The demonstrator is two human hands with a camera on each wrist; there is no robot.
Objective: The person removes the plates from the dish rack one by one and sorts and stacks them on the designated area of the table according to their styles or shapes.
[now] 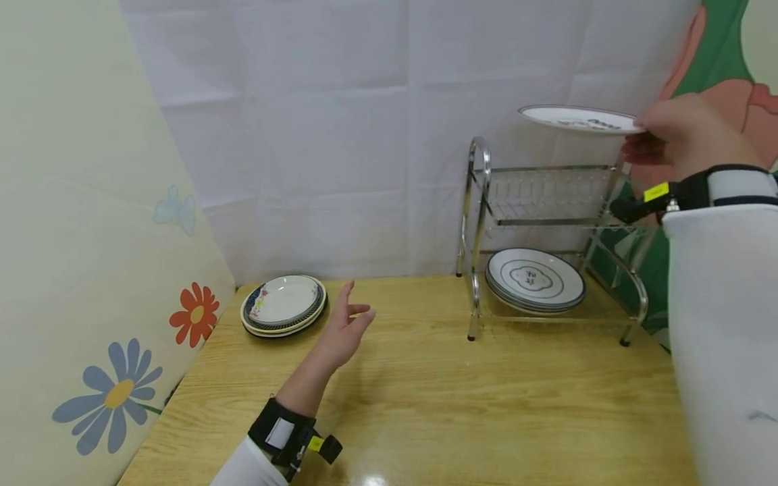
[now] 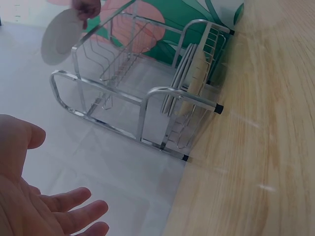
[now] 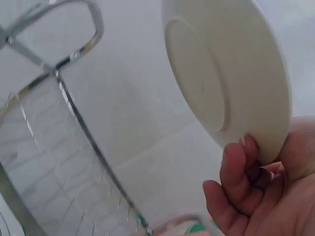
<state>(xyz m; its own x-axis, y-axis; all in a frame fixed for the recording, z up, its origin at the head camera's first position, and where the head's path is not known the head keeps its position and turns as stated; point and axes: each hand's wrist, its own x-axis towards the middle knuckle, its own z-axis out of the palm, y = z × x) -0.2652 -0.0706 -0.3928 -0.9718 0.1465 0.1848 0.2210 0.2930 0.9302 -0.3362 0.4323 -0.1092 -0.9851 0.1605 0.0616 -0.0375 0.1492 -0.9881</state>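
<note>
My right hand (image 1: 687,131) pinches the edge of a white plate (image 1: 577,120) with dark markings and holds it above the upper tier of a metal dish rack (image 1: 547,221). In the right wrist view the underside of that plate (image 3: 231,73) faces the camera, fingers curled beneath its rim. Several white plates (image 1: 535,278) with dark rings lie stacked on the rack's lower tier. My left hand (image 1: 342,334) hovers over the table with fingers loosely extended, holding nothing, just right of another stack of plates (image 1: 286,300). The left wrist view shows its palm and spread fingers (image 2: 74,216).
The rack stands at the back right of the wooden table (image 1: 413,405), close to a white cloth backdrop (image 1: 328,135). A wall panel with painted flowers (image 1: 118,395) borders the left side. A green and pink patterned panel (image 1: 723,61) rises behind the rack's right side.
</note>
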